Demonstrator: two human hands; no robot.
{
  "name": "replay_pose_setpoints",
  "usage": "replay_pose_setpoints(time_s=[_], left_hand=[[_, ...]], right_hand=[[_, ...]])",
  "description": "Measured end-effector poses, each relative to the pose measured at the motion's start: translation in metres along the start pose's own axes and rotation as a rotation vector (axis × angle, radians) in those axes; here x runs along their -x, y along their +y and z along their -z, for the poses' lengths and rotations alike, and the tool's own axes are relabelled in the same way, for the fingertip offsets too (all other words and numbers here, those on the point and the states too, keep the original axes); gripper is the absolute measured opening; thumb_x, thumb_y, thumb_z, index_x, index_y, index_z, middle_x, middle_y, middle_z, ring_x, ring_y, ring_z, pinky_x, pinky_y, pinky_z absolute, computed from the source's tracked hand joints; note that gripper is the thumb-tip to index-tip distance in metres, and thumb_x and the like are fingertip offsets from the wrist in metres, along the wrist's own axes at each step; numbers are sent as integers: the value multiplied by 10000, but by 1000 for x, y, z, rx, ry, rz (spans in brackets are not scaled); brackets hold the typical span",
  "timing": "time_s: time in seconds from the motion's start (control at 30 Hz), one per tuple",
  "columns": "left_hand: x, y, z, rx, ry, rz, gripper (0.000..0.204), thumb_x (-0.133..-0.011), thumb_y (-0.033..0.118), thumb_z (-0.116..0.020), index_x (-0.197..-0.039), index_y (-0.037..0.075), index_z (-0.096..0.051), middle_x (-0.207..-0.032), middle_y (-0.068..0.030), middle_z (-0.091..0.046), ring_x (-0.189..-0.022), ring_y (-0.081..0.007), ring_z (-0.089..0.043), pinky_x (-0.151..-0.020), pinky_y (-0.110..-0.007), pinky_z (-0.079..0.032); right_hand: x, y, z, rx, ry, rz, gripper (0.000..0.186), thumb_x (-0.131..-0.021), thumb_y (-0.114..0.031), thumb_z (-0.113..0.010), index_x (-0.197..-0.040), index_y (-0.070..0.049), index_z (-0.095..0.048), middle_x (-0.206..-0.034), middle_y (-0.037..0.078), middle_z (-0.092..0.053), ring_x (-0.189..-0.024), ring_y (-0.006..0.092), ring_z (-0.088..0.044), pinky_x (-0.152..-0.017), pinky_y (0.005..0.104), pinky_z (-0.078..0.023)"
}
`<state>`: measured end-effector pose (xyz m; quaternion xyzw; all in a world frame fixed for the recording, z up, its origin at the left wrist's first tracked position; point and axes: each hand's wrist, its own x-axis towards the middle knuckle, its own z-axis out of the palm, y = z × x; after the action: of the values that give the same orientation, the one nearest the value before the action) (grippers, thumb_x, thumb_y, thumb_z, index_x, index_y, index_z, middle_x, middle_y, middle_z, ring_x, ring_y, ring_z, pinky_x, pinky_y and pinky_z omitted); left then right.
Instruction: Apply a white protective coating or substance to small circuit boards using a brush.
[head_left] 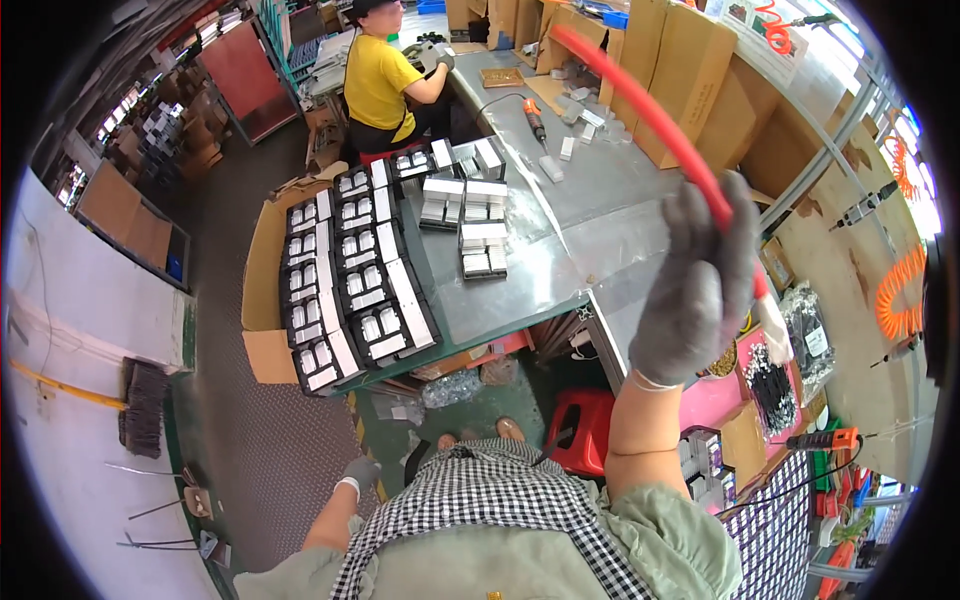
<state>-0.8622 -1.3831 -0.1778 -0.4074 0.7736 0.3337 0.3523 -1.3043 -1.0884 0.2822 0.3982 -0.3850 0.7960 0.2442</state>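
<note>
One red tube [655,115], one o'clock, held in right hand's [690,300] fingers; left hand [362,472], seven o'clock, finger spread unclear. Metal counter [537,240], twelve. One co-worker [378,85], eleven. One broom [145,405], nearly nine.

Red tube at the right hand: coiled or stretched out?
Stretched out: the red tube runs in one long, smooth curve to the right hand, no loops visible in it.

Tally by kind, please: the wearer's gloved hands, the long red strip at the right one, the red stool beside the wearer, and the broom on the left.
Gloved hands: 2 (left hand, right hand)
Red strip: 1
Red stool: 1
Broom: 1
Total: 5
</note>
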Motion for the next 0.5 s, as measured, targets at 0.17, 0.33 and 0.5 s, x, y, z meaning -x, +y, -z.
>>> replay_pose_setpoints(time_s=[0.17,0.33,0.5], left_hand=[[-14,-32,-24,125,124,-64,371,-891,372,-553,-1035,77,-728,-1013,-186,-710,-960,-343,-685,-855,-435,-513],[5,-1,-13,77,37,-61,356,-889,359,-550,-987,63,-722,-930,-161,-719,-863,-310,-697,-798,-411,-527],[16,11,-10,58,79,-100,351,-897,350,-535,-960,54,-712,-853,-146,-717,-768,-285,-703,-733,-404,-536]], right_hand=[[-9,-3,-4,206,-41,-48,577,-912,-68,-365,-1447,144,-315,-1484,258,-386,-1291,384,-514,-1082,459,-437],[1,5,21,195,-40,156,585,-926,-96,-384,-1463,125,-311,-1477,261,-398,-1286,368,-523,-1081,467,-435],[-5,-9,22,180,-48,33,547,-951,-96,-386,-1447,130,-338,-1464,268,-408,-1290,362,-521,-1083,473,-428]])
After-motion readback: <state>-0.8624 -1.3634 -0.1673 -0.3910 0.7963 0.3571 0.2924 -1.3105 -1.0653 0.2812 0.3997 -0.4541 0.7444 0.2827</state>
